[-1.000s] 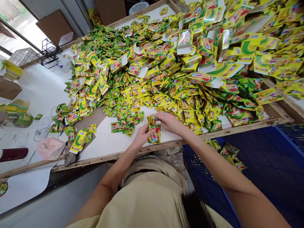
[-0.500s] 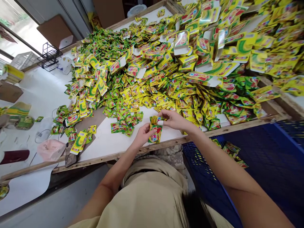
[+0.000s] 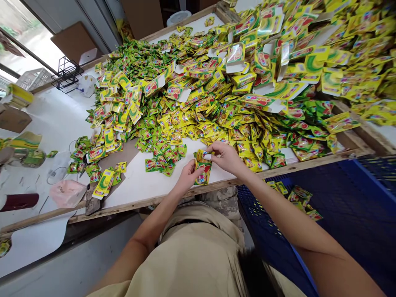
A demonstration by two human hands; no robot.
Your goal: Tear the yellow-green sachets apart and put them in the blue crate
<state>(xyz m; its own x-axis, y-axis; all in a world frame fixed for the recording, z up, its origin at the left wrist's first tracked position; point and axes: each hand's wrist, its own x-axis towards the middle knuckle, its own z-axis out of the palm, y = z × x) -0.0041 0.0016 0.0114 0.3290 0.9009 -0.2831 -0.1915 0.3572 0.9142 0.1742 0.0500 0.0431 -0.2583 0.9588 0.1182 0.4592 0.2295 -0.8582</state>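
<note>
Close to the table's front edge, a small printed carton [image 3: 204, 175] in green, yellow and red stands in front of me. My left hand [image 3: 187, 175] is closed on its left side, thumb across the front. At the carton's top, my right hand [image 3: 225, 157] pinches a yellow sachet [image 3: 201, 154], which sits at the opening; how far inside it lies I cannot tell. Something white, a finger wrap or a carton flap, shows at the right fingertips. Left of my hands lie loose green sachets [image 3: 161, 160], and behind them rises a big heap of yellow sachets [image 3: 213, 128].
Flat cartons [image 3: 126, 101] lie on the heap's left side. A phone [image 3: 93, 200], a pink bag [image 3: 67, 193] and a black wire rack [image 3: 66, 74] are at the left. The wooden table edge [image 3: 148, 203] runs before me. A blue crate [image 3: 337, 206] with sachets stands below right.
Both hands stay at the carton, with only a slight shift of the right fingers at its top. The view has moved a little; several more yellow sachets show in the blue crate.
</note>
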